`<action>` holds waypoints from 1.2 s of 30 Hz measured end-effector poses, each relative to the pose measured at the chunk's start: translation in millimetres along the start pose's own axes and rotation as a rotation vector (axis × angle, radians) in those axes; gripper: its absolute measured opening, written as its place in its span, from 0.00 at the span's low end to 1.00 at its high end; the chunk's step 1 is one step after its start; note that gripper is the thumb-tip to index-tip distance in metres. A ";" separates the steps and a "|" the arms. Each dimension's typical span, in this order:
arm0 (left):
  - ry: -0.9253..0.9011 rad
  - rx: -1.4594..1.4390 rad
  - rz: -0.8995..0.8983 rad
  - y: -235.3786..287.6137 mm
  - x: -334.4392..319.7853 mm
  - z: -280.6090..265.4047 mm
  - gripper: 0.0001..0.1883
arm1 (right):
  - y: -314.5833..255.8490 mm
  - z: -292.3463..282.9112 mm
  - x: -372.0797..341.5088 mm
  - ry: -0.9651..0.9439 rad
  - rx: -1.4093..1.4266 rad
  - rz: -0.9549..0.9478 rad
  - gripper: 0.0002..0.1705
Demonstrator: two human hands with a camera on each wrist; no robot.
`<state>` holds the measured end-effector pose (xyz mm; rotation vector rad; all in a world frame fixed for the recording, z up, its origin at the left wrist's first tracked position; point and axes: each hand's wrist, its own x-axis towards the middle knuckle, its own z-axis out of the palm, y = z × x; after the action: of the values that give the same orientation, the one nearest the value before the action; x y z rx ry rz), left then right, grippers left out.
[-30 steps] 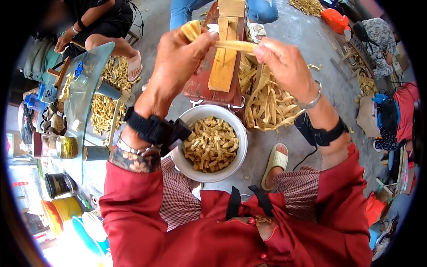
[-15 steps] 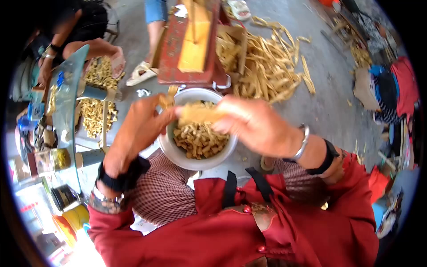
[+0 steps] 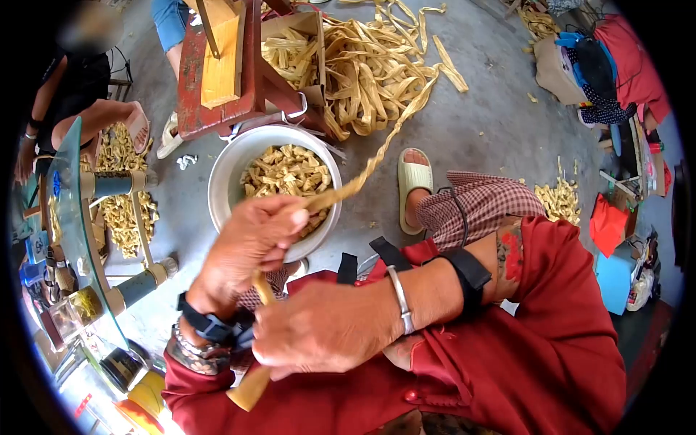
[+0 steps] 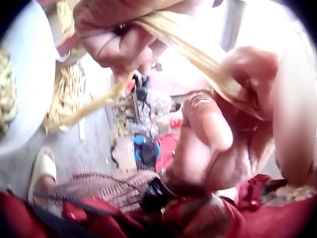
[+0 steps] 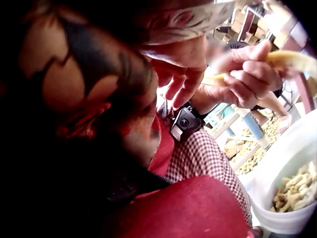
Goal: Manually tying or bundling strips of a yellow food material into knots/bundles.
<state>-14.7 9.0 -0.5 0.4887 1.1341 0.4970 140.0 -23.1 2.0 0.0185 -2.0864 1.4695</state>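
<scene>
A long yellowish strip (image 3: 377, 161) runs from the floor pile over the basin's rim into the left hand (image 3: 250, 243), which pinches it between thumb and fingers. Nearer the body, the right hand (image 3: 326, 330) grips the same material, its flared end (image 3: 249, 389) sticking out below the fist. A short stretch of it (image 4: 190, 47) spans the two hands in the left wrist view. In the right wrist view the left hand (image 5: 247, 79) has its fingers curled round the strip. Under and beyond the left hand stands a metal basin (image 3: 223, 170) with short cut pieces (image 3: 290, 168).
A red bench (image 3: 190, 94) carries a wooden block (image 3: 221, 69) with a blade. Long strips (image 3: 377, 72) lie heaped on the floor to its right. At the left are a glass tabletop (image 3: 72, 196), more cut pieces (image 3: 127, 152) and a seated person. A slippered foot (image 3: 415, 192) is right of the basin.
Both hands have come down toward the body from above the bench, the right crossing to the lower left. A long strip now trails from the left hand to the pile. The view has shifted right.
</scene>
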 end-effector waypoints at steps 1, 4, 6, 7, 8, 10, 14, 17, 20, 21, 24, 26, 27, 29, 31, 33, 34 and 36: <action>0.082 0.034 0.096 -0.8 -3.5 -3.9 0.11 | 2.2 -7.4 4.9 0.162 0.006 -0.009 0.13; 0.467 0.718 0.787 -5.4 -12.2 -6.0 0.07 | 28.9 -43.4 26.1 0.628 -0.194 0.002 0.10; 0.483 0.658 0.630 2.6 -24.9 7.3 0.03 | 38.9 -64.8 23.4 0.592 -0.115 0.310 0.10; 0.487 0.761 0.786 3.4 -28.0 9.2 0.04 | 45.0 -64.0 24.2 0.632 -0.034 0.364 0.11; 0.645 0.848 0.883 -0.3 -25.2 8.5 0.05 | 48.9 -63.2 24.4 0.667 0.050 0.416 0.12; 0.769 1.353 1.279 14.3 -27.5 7.2 0.06 | 45.7 -67.8 23.7 0.569 0.067 0.425 0.14; 0.766 1.413 1.429 13.6 -28.1 13.6 0.08 | 44.4 -82.3 23.9 0.328 0.000 0.323 0.18; 0.621 1.389 1.376 10.0 -28.0 5.0 0.11 | 42.7 -94.5 20.6 0.128 -0.082 0.308 0.16; 0.412 0.422 0.965 2.1 -32.0 11.3 0.13 | 40.4 -96.7 14.8 0.206 -0.050 0.266 0.17; 0.236 0.140 0.914 10.2 -34.4 15.6 0.14 | 41.8 -98.6 13.5 0.201 -0.052 0.211 0.17; -0.090 -0.058 0.885 11.1 -27.5 8.8 0.20 | 41.4 -97.7 13.4 0.347 -0.087 0.100 0.14; -0.081 0.081 0.904 12.2 -21.4 10.3 0.23 | 41.7 -97.0 8.7 0.371 0.013 0.197 0.14; -0.015 0.113 0.845 12.0 -20.4 12.2 0.23 | 40.4 -98.8 6.3 0.367 0.084 0.254 0.15; 0.221 0.626 0.998 16.1 -14.4 12.4 0.23 | 40.9 -98.6 4.9 0.348 0.124 0.361 0.16; 0.323 0.850 1.053 15.6 -11.1 12.8 0.21 | 46.2 -94.7 4.2 0.356 0.097 0.396 0.16; 0.300 0.667 1.014 9.5 -4.2 15.5 0.20 | 53.4 -89.7 4.7 0.401 0.064 0.384 0.16; 0.283 0.552 0.959 7.8 -3.0 16.7 0.20 | 50.1 -90.7 4.7 0.397 0.081 0.483 0.16; 0.210 0.250 0.686 7.2 -7.0 19.1 0.21 | 49.4 -91.3 3.9 0.433 0.052 0.539 0.19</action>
<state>-0.1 8.4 15.5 1.0764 1.2232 1.0238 161.2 76.6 -18.1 -0.8246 -1.7628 1.6409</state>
